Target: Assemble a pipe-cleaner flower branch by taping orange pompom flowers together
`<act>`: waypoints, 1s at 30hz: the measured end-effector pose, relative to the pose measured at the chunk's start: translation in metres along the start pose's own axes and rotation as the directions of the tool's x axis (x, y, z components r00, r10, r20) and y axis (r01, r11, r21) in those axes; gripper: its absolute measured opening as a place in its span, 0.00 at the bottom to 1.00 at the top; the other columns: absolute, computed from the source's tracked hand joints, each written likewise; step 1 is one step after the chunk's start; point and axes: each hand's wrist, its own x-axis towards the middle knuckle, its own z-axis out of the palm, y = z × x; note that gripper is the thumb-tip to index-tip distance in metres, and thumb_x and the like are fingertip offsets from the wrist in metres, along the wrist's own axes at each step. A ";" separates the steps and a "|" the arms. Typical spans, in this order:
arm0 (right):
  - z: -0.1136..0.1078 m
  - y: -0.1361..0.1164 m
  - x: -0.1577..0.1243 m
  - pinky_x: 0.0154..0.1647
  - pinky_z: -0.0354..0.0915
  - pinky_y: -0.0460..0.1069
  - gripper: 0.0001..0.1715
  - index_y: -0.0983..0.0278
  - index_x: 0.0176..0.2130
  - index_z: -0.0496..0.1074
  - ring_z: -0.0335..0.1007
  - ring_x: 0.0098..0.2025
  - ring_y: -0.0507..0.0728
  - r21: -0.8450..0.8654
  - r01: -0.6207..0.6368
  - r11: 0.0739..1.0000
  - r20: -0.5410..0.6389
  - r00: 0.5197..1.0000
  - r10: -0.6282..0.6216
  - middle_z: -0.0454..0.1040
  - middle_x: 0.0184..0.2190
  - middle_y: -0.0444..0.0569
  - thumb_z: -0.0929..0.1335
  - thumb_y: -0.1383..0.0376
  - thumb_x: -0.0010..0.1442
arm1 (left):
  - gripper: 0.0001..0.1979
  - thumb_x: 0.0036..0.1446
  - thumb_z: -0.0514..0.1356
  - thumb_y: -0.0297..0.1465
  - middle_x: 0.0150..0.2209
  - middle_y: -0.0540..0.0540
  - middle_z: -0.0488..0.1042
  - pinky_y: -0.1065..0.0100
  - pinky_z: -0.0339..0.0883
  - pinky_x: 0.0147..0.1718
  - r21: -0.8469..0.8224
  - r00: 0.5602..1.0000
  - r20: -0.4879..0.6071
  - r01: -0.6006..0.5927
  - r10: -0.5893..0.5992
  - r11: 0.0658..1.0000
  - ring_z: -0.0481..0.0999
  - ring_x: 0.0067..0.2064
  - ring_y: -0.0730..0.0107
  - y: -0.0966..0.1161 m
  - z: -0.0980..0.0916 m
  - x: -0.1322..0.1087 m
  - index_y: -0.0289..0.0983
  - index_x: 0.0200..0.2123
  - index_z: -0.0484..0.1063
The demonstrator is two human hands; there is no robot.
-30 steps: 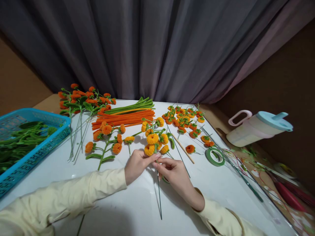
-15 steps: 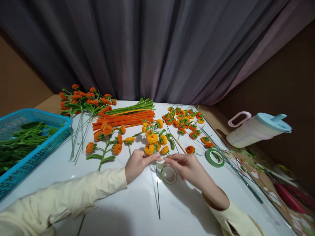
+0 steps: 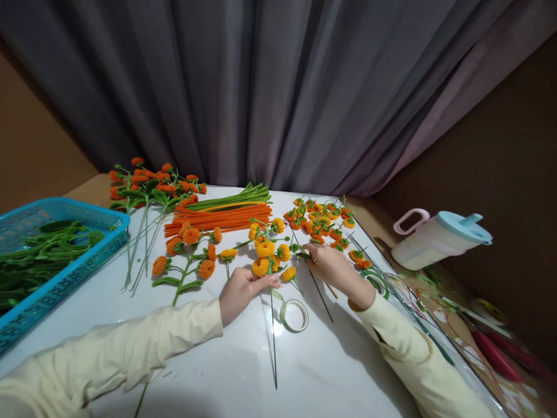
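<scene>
My left hand (image 3: 246,293) is closed, pinching the stem of a yellow chenille flower spray (image 3: 265,249). Below the thumb, its dark wire stem (image 3: 274,348) points toward me. A roll of pale green floral tape (image 3: 295,316) sits right of that stem, its loose strip running up to the spray. My right hand (image 3: 335,267) is farther out, fingertips pinched at a small green chenille leaf (image 3: 300,253); the fingers partly cover it. Under this hand lie a loose dark wire (image 3: 321,296) and a thin wooden stick (image 3: 332,290).
Left of my hands lies an orange flower spray (image 3: 187,264). Behind are orange pipe cleaners (image 3: 217,219), green pipe cleaners (image 3: 235,198) and loose flower heads (image 3: 322,220). A blue basket (image 3: 87,261) holds leaves. At right are green tape (image 3: 378,284), a tumbler (image 3: 435,238) and red-handled pliers (image 3: 496,354).
My right hand has left the flower stem and tape, moving away and right to the green leaf. My left hand still holds the yellow spray. The tape roll shows more fully.
</scene>
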 end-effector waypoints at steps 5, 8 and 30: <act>-0.024 0.016 -0.006 0.30 0.59 0.42 0.20 0.67 0.41 0.66 0.68 0.32 0.52 0.098 0.082 0.992 -0.042 0.996 -0.078 0.73 0.34 0.50 0.59 0.80 0.49 | 0.13 0.47 0.63 0.36 0.35 0.40 0.79 0.61 0.66 0.47 -0.026 1.000 0.016 0.017 -0.017 1.000 0.76 0.42 0.56 -0.001 0.001 0.000 0.30 0.28 0.79; -0.039 0.017 -0.015 0.31 0.60 0.44 0.17 0.67 0.37 0.68 0.68 0.29 0.52 0.193 0.159 0.968 -0.078 0.986 -0.146 0.73 0.32 0.50 0.58 0.79 0.51 | 0.13 0.47 0.64 0.35 0.34 0.39 0.79 0.61 0.66 0.47 -0.027 1.000 0.006 0.029 -0.029 0.999 0.76 0.41 0.56 0.001 0.002 -0.001 0.29 0.28 0.79; -0.034 0.031 -0.010 0.33 0.69 0.48 0.12 0.67 0.36 0.70 0.75 0.32 0.55 0.944 -0.152 0.294 0.270 0.868 -0.416 0.76 0.28 0.48 0.69 0.60 0.54 | 0.12 0.45 0.65 0.35 0.33 0.39 0.80 0.62 0.67 0.46 -0.071 0.998 0.034 0.060 -0.057 0.996 0.77 0.40 0.57 0.002 0.004 -0.001 0.29 0.29 0.79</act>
